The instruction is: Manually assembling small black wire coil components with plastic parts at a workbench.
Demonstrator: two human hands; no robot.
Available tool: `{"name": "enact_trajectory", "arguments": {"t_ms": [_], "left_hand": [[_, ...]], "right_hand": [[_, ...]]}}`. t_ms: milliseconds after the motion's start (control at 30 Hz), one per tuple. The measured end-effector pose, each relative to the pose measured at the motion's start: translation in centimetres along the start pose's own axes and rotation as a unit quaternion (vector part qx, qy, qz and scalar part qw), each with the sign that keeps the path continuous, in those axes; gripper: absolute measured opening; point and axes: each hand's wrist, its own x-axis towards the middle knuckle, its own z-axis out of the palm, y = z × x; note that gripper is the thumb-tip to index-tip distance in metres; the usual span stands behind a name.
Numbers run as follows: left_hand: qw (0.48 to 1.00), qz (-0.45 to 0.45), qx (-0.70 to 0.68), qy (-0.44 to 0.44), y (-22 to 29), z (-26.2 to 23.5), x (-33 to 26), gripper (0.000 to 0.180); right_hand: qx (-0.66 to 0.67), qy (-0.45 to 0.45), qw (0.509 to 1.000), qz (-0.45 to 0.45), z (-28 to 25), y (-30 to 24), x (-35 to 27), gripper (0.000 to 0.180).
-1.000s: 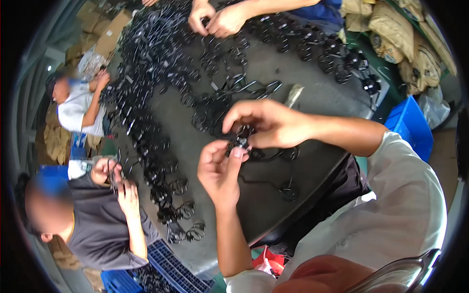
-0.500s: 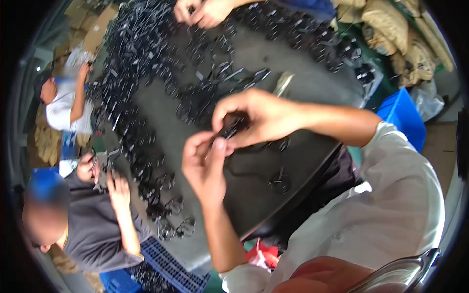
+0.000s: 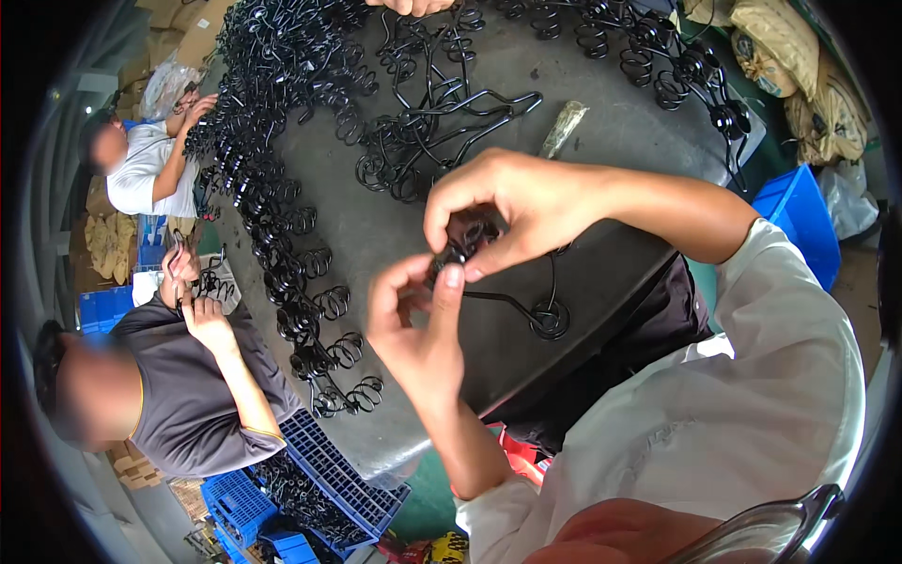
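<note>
My left hand and my right hand meet above a dark round table. Between their fingertips both pinch a small black wire piece. From it a thin black wire runs down to a coiled end that hangs near the tabletop. My right forearm comes in from the right in a white sleeve. My left forearm rises from below.
Heaps of black wire coils cover the table's left and far side. A person in a grey shirt and a person in a white shirt work at the left. Blue crates sit below; a blue bin stands at right.
My hands have stayed together on the black wire piece, with the fingers shifting slightly. The view has drifted, so the table and the people at the left sit differently in frame.
</note>
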Motion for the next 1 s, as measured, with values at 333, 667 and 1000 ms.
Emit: {"name": "enact_trajectory", "arguments": {"t_ms": [333, 667, 1000], "left_hand": [[0.983, -0.018, -0.136, 0.119, -1.5, 3.9, -7.6, 0.030], [0.982, 0.013, -0.081, 0.171, -2.4, 5.2, -6.3, 0.033], [0.982, -0.017, -0.054, 0.180, -4.2, 5.3, -8.8, 0.029]], "right_hand": [[-0.068, -0.164, 0.982, -0.070, 0.7, -0.4, -0.6, 0.031], [-0.135, -0.162, 0.974, -0.086, -0.5, -1.3, 0.3, 0.030], [-0.141, -0.190, 0.969, -0.073, 1.4, -0.5, -2.0, 0.028]]}}
